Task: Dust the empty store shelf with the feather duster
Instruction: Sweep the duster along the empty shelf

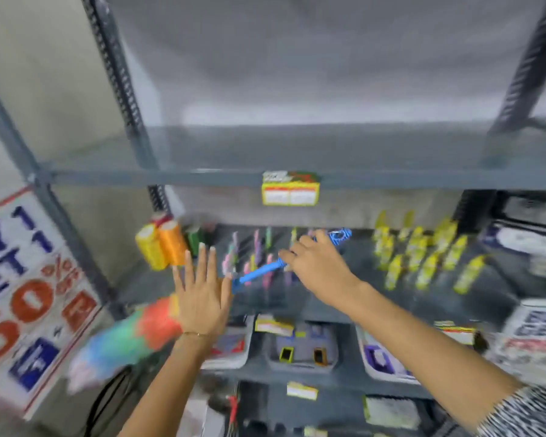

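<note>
The empty grey shelf (pixel 297 146) spans the upper half of the view, with nothing on its board. My right hand (pixel 316 263) grips the blue handle of the feather duster (pixel 259 273) in front of the stocked shelf one level below. The duster's multicoloured head (pixel 123 339) points down to the left, blurred. My left hand (pixel 202 294) is raised flat with its fingers spread, in front of the duster where the handle meets the head; whether it touches the duster cannot be told.
A price label (pixel 290 189) hangs on the empty shelf's front edge. Below stand yellow and orange thread spools (pixel 161 244), small yellow bottles (pixel 423 253) and pastel items. A promotional poster (pixel 29 294) hangs at the left. Perforated grey uprights (pixel 120 86) frame the rack.
</note>
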A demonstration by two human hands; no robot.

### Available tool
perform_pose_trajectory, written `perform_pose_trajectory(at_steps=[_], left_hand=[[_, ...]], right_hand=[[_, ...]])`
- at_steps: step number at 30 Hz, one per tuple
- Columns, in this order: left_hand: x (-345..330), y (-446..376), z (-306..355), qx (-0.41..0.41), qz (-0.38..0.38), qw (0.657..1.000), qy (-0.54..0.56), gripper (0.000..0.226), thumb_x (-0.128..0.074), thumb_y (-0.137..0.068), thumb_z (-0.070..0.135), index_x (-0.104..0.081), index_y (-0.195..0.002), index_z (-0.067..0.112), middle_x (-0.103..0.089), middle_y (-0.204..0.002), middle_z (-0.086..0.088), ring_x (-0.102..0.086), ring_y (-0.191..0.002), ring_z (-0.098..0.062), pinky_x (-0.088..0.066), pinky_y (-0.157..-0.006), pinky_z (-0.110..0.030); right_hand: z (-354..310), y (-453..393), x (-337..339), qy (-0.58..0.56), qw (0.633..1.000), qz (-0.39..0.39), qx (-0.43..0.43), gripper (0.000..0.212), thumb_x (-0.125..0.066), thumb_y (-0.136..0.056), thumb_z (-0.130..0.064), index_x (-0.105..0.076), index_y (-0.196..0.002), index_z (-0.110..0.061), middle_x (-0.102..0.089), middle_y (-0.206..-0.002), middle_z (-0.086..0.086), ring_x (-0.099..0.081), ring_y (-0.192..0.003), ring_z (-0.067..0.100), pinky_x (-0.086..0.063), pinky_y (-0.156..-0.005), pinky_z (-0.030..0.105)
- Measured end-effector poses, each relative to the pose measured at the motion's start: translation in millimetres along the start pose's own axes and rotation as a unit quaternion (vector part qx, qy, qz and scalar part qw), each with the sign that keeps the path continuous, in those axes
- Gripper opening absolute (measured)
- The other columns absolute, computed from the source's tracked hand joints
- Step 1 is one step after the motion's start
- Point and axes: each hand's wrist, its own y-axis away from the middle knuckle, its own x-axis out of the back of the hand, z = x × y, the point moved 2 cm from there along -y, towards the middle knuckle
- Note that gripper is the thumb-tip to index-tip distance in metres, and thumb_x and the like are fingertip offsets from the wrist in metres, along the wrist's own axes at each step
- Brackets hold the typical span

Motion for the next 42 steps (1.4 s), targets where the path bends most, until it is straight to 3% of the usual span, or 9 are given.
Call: perform_pose_trajectory(at_steps=[4, 8, 16, 20, 23, 28, 34, 37, 42], left_hand=[[55.4, -65.3, 74.1, -0.103, 0.087, 0.99, 0.034, 0.062, -0.028, -0.088, 0.042, -0.038, -0.137, 0.006, -0.035, -0.146, -0.02, -0.024, -0.137, -0.043, -0.016, -0.11, -0.063], [93.4, -118.3, 157.1, -0.189, 0.175, 0.963, 0.074, 0.058, -0.03, -0.091, 0.042, -0.036, -0.137, 0.008, -0.035, -0.147, -0.018, -0.021, -0.137, -0.043, -0.01, -0.111, -0.061], [96.6, -180.6, 327.5, -0.332, 0.146, 0.924, 0.12, 0.061, -0.026, -0.092, 0.043, -0.034, -0.137, 0.003, -0.029, -0.148, -0.024, -0.018, -0.138, -0.045, -0.008, -0.112, -0.061], [60.5, -177.9, 366.7, -0.339, 0.086, 0.926, 0.142, 0.061, -0.031, -0.093, 0.042, -0.033, -0.138, 0.001, -0.027, -0.149, -0.024, -0.015, -0.14, -0.041, -0.003, -0.114, -0.059], [28.8, -174.9, 373.9, -0.349, 0.05, 0.927, 0.13, 0.058, -0.034, -0.097, 0.041, -0.03, -0.139, 0.001, -0.025, -0.151, -0.022, -0.011, -0.141, -0.039, 0.001, -0.114, -0.056], [-9.4, -181.3, 361.9, -0.316, 0.008, 0.946, 0.076, 0.061, -0.026, -0.097, 0.043, -0.028, -0.139, -0.001, -0.026, -0.15, -0.023, -0.011, -0.141, -0.04, -0.002, -0.114, -0.058], [-21.1, -184.3, 362.2, -0.319, 0.009, 0.947, 0.034, 0.067, -0.017, -0.095, 0.049, -0.024, -0.14, -0.001, -0.024, -0.151, -0.023, -0.01, -0.141, -0.039, -0.001, -0.115, -0.057], [-20.8, -183.4, 359.1, -0.314, 0.016, 0.947, 0.064, 0.066, -0.019, -0.095, 0.047, -0.025, -0.139, -0.002, -0.026, -0.15, -0.025, -0.011, -0.14, -0.04, -0.002, -0.115, -0.057], [-20.8, -182.5, 359.0, -0.317, 0.027, 0.946, 0.068, 0.066, -0.02, -0.095, 0.047, -0.027, -0.138, -0.002, -0.028, -0.149, -0.024, -0.014, -0.14, -0.04, -0.002, -0.115, -0.057]], right_hand=[[79.3, 32.0, 55.8, -0.06, 0.985, 0.111, -0.121, 0.019, -0.069, -0.079, -0.03, -0.071, -0.096, -0.022, -0.071, -0.08, -0.002, -0.065, -0.081, 0.021, -0.046, -0.077, 0.034], [142.0, 66.5, 85.7, -0.089, 0.957, 0.124, -0.246, 0.036, -0.044, -0.095, -0.037, -0.055, -0.127, -0.026, -0.065, -0.113, -0.001, -0.053, -0.107, 0.021, -0.026, -0.086, 0.035], [224.0, 151.2, 111.0, 0.013, 0.891, 0.136, -0.434, 0.036, -0.043, -0.096, -0.04, -0.052, -0.128, -0.025, -0.069, -0.101, 0.006, -0.065, -0.092, 0.029, -0.047, -0.066, 0.037], [245.2, 195.2, 115.3, 0.085, 0.853, 0.028, -0.514, 0.044, -0.042, -0.099, -0.026, -0.035, -0.143, -0.026, -0.069, -0.087, 0.007, -0.064, -0.071, 0.028, -0.035, -0.052, 0.031], [254.9, 227.3, 119.3, 0.102, 0.797, -0.079, -0.59, 0.051, -0.039, -0.095, -0.01, -0.031, -0.144, -0.022, -0.069, -0.092, 0.008, -0.064, -0.075, 0.028, -0.036, -0.053, 0.03], [246.9, 235.8, 119.1, 0.116, 0.727, -0.225, -0.639, 0.026, -0.044, -0.094, -0.007, -0.055, -0.118, -0.011, -0.069, -0.099, 0.004, -0.063, -0.079, 0.021, -0.045, -0.061, 0.027], [223.4, 165.2, 115.3, 0.105, 0.821, -0.223, -0.516, 0.022, -0.046, -0.09, -0.005, -0.06, -0.106, -0.011, -0.067, -0.101, 0.004, -0.064, -0.086, 0.021, -0.038, -0.061, 0.028], [229.4, 142.4, 125.2, 0.09, 0.856, -0.165, -0.482, 0.028, -0.044, -0.09, -0.01, -0.058, -0.115, -0.015, -0.055, -0.076, 0.003, -0.051, -0.067, 0.023, -0.037, -0.058, 0.03], [262.6, 174.6, 132.2, 0.07, 0.815, -0.113, -0.564, 0.031, -0.041, -0.094, -0.012, -0.057, -0.12, -0.017, -0.052, -0.076, 0.005, -0.051, -0.065, 0.026, -0.038, -0.057, 0.031]])
